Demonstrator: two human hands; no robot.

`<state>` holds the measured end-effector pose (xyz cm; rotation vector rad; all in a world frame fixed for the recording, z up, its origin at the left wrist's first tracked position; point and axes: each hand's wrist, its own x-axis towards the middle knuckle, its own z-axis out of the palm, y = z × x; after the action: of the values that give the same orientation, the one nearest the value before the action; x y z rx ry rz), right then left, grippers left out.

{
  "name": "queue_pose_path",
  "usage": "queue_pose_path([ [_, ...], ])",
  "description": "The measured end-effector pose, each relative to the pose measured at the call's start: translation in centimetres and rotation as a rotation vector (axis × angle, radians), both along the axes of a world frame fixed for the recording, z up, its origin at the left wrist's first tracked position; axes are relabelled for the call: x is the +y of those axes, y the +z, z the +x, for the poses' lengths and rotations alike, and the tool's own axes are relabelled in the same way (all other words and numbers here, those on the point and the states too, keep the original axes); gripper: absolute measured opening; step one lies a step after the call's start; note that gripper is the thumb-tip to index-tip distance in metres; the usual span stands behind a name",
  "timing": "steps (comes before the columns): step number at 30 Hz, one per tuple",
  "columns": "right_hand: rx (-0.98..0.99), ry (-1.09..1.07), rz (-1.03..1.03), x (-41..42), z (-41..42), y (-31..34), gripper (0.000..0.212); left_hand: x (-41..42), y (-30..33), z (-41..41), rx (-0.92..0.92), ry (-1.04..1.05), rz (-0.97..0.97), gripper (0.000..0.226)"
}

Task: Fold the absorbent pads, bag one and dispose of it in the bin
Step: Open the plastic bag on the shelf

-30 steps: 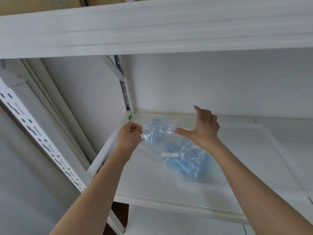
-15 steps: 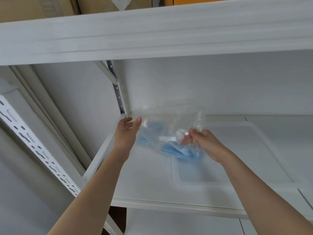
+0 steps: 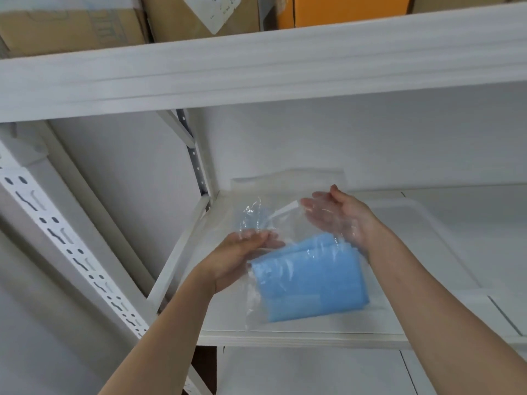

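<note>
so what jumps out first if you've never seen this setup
The blue folded pad inside a clear plastic bag draws the eye, held above the white shelf at centre. The left hand supports the bag from the left and the right hand lies flat against its upper right. Cardboard boxes sit on the shelf above, top left.

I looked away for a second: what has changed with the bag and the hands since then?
The clear bag with the blue pad has been lifted off the shelf and now hangs lower, towards the person. The right hand let go its pinch and opened flat behind the bag; the left hand opened too. The shelf and tray stayed put.
</note>
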<state>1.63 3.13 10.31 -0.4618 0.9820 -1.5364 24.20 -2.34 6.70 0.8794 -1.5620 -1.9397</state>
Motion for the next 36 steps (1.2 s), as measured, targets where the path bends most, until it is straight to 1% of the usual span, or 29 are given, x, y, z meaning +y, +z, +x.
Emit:
queue_pose_path([
  [2, -0.028, -0.052, 0.023, 0.6, -0.5, -0.6, 0.036, 0.0, -0.1, -0.6, 0.005, 0.086, -0.029, 0.025],
  [3, -0.031, -0.081, 0.049, 1.0, -0.9, -1.0, 0.031, 0.0, -0.1, -0.8, 0.017, 0.119, -0.045, 0.024],
  [5, 0.021, -0.145, 0.11, 1.5, -2.0, -2.0, 0.017, 0.1, 0.1, -1.1, 0.048, 0.135, -0.091, 0.026],
  [6, 0.066, -0.182, 0.129, 1.8, -2.6, -2.4, 0.018, 0.3, 0.2, -1.2, 0.059, 0.131, -0.111, 0.027],
  [7, 0.103, -0.217, 0.132, 2.1, -3.0, -2.6, 0.027, 0.4, 0.3, -1.3, 0.071, 0.126, -0.13, 0.027],
  [8, 0.151, -0.25, 0.129, 2.5, -3.5, -2.9, 0.042, 0.7, 0.5, -1.5, 0.088, 0.121, -0.138, 0.028],
  [10, 0.314, -0.284, 0.14, 3.4, -4.0, -3.1, 0.066, 1.0, 0.7, -1.8, 0.129, 0.113, -0.136, 0.028],
  [12, 0.522, -0.232, 0.145, 3.8, -4.7, -3.6, 0.083, 1.1, 1.2, -2.3, 0.166, 0.118, -0.123, 0.028],
  [13, 0.628, -0.19, 0.145, 4.0, -4.9, -3.7, 0.085, 1.1, 1.5, -2.7, 0.175, 0.117, -0.121, 0.028],
  [14, 0.717, -0.177, 0.145, 4.2, -5.0, -3.7, 0.081, 1.1, 1.7, -3.1, 0.178, 0.113, -0.125, 0.027],
  [15, 0.771, -0.186, 0.13, 4.4, -5.2, -3.6, 0.072, 1.2, 2.0, -3.6, 0.179, 0.102, -0.132, 0.027],
  [16, 0.812, -0.202, 0.104, 4.5, -5.5, -3.4, 0.065, 1.5, 2.3, -4.2, 0.175, 0.09, -0.141, 0.027],
  [18, 0.919, -0.187, 0.013, 5.1, -6.1, -2.9, 0.058, 1.8, 2.7, -5.6, 0.169, 0.083, -0.152, 0.027],
  [19, 0.932, -0.178, -0.01, 5.5, -6.4, -2.5, 0.052, 1.9, 2.8, -6.3, 0.177, 0.094, -0.154, 0.027],
  [21, 0.868, -0.166, -0.014, 6.4, -8.0, -2.3, 0.038, 2.2, 3.0, -8.2, 0.211, 0.143, -0.143, 0.028],
  [23, 0.894, -0.119, -0.005, 7.6, -10.5, -2.4, 0.02, 2.6, 2.9, -10.6, 0.24, 0.192, -0.106, 0.029],
  [24, 0.887, -0.086, -0.011, 8.3, -11.6, -2.4, 0.018, 3.1, 3.0, -12.0, 0.244, 0.214, -0.086, 0.03],
  [27, 0.763, 0.024, 0.019, 11.5, -15.4, -2.1, 0.025, 4.5, 2.1, -17.5, 0.272, 0.255, -0.022, 0.03],
  [28, 0.684, 0.068, 0.037, 12.0, -15.8, -1.9, 0.028, 4.8, 2.0, -18.4, 0.278, 0.272, -0.009, 0.029],
  [29, 0.588, 0.124, 0.053, 12.9, -16.9, -1.8, 0.035, 5.3, 1.7, -20.1, 0.281, 0.283, 0.011, 0.028],
  [31, 0.368, 0.226, 0.041, 14.7, -20.0, -2.0, 0.058, 6.5, 1.2, -23.6, 0.276, 0.296, 0.066, 0.024],
  [33, 0.188, 0.244, -0.003, 16.2, -23.4, -2.7, 0.078, 7.4, 0.9, -26.5, 0.275, 0.307, 0.099, 0.022],
  [34, 0.136, 0.226, -0.032, 17.2, -24.9, -2.8, 0.081, 7.7, 0.5, -28.2, 0.268, 0.302, 0.099, 0.026],
  [36, 0.07, 0.179, -0.051, 18.7, -28.0, -3.3, 0.075, 8.4, 0.0, -31.2, 0.259, 0.263, 0.085, 0.03],
])
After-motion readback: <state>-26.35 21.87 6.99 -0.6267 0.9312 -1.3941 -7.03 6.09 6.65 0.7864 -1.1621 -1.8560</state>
